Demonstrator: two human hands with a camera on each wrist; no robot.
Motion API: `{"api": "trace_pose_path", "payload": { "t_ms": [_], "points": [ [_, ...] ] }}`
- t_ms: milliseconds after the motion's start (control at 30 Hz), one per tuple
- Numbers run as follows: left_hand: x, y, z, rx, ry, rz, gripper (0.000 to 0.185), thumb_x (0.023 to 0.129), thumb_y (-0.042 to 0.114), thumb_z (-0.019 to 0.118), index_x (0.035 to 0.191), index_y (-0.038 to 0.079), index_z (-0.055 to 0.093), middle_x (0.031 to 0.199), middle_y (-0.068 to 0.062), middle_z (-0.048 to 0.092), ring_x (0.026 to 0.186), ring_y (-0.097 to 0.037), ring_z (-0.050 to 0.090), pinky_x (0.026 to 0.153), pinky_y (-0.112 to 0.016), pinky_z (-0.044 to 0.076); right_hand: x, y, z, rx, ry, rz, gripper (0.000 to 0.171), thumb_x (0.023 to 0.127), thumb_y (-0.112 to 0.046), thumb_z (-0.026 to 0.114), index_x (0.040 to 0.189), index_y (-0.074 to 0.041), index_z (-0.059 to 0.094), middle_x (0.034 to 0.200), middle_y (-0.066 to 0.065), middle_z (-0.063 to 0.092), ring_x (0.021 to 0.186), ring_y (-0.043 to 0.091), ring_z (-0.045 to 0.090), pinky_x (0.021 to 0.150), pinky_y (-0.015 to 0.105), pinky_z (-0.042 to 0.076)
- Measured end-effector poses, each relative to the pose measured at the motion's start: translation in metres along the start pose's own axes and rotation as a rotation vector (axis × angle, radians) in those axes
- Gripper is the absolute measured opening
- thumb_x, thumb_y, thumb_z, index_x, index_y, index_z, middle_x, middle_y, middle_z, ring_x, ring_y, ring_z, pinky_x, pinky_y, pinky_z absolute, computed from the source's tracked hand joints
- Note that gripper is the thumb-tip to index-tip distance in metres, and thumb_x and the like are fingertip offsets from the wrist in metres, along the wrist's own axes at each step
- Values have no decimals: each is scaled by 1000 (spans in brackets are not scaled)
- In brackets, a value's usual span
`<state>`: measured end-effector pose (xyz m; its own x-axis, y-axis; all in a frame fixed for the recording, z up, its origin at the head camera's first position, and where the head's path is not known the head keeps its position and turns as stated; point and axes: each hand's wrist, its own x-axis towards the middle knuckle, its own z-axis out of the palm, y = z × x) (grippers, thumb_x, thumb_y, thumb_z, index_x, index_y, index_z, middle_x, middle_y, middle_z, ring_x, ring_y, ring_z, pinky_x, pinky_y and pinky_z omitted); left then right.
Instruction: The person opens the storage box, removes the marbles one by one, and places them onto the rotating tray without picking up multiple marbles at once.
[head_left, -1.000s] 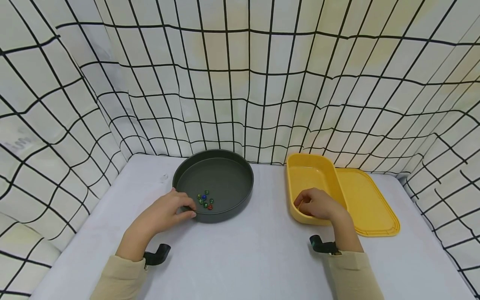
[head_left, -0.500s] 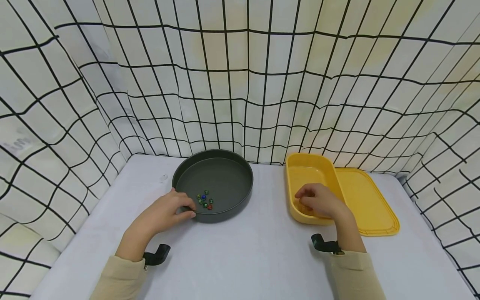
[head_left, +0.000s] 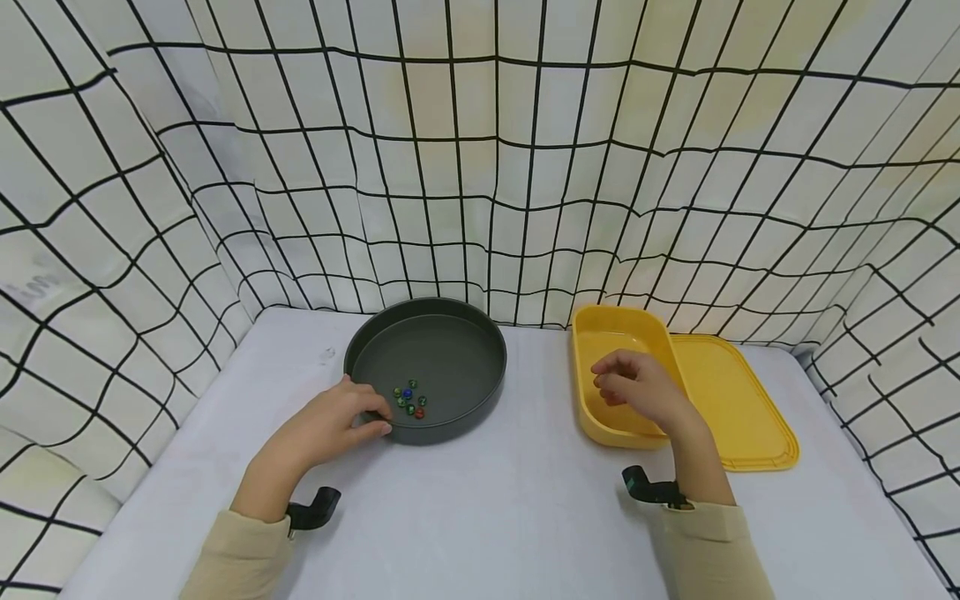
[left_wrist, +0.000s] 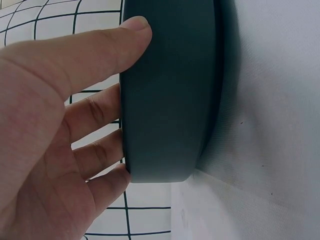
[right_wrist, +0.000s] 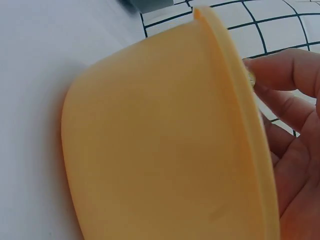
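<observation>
My left hand point(head_left: 333, 427) holds the near left rim of a round dark grey pan point(head_left: 459, 362). In the left wrist view, its thumb point(left_wrist: 120, 45) lies on the pan's outer wall point(left_wrist: 170, 110) and the fingers go over the rim. Several glass marbles point(head_left: 407, 393), mostly green with one blue and one red, lie in the pan's near left part. Above the yellow tub point(head_left: 613, 329) is my right hand point(head_left: 643, 390). It pinches a small clear glass marble point(right_wrist: 251, 78), partly hidden behind the tub's rim point(right_wrist: 250, 120) in the right wrist view.
A flat yellow lid point(head_left: 738, 408) lies right of the tub, partly under or behind it. White cloth point(head_left: 517, 500) covers the table. Black netting over white sheets point(head_left: 510, 175) walls in the back and both sides.
My right hand has risen from inside the yellow tub to above it, its fingertips now pinching a marble. The left hand, the pan and the marbles in it stay put.
</observation>
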<state>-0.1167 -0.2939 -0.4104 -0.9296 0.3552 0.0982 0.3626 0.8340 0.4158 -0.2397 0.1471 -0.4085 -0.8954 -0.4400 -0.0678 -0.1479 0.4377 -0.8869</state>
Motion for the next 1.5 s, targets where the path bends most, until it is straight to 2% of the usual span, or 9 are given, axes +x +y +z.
{"api": "trace_pose_path", "payload": {
  "t_ms": [267, 600, 800, 1033, 1267, 1500],
  "points": [
    [0, 0, 0, 0, 2, -2, 10, 86, 17, 78, 90, 25, 73, 89, 16, 63, 92, -12, 64, 116, -62, 25, 3, -3, 5, 119, -12, -31, 24, 98, -12, 63, 115, 4, 63, 107, 23, 66, 90, 29, 66, 79, 34, 60],
    [0, 1, 0, -2, -4, -11, 10, 86, 17, 79, 91, 24, 73, 89, 15, 63, 92, -13, 64, 117, -62, 24, 7, -5, 16, 175, -57, -64, 27, 98, -11, 62, 116, 9, 60, 108, 29, 63, 88, 29, 66, 79, 33, 60],
    [0, 1, 0, -1, -4, -13, 10, 86, 18, 78, 91, 24, 73, 89, 15, 64, 93, -14, 65, 117, -62, 24, 10, -9, 26, 200, -66, -81, 21, 98, -11, 62, 113, 4, 63, 111, 33, 61, 89, 32, 66, 79, 33, 60],
    [-1, 0, 1, -5, 0, -10, 11, 86, 17, 78, 90, 25, 72, 88, 15, 63, 92, -13, 64, 116, -63, 24, 10, -16, 38, 213, -74, -101, 17, 98, -9, 62, 112, 0, 64, 107, 25, 65, 87, 29, 66, 79, 34, 60],
    [0, 0, 0, -7, -4, -6, 10, 86, 17, 78, 91, 24, 73, 89, 14, 64, 92, -16, 64, 116, -63, 23, 12, -19, 44, 230, -95, -97, 15, 98, -10, 61, 111, -2, 64, 113, 32, 61, 88, 27, 66, 80, 34, 60],
    [0, 1, -2, -7, -3, -2, 8, 86, 18, 78, 91, 22, 73, 89, 13, 64, 93, -17, 64, 116, -63, 23, 15, -25, 49, 289, -121, -132, 17, 98, -8, 61, 112, 0, 63, 106, 18, 66, 88, 27, 67, 82, 37, 60]
  ]
}}
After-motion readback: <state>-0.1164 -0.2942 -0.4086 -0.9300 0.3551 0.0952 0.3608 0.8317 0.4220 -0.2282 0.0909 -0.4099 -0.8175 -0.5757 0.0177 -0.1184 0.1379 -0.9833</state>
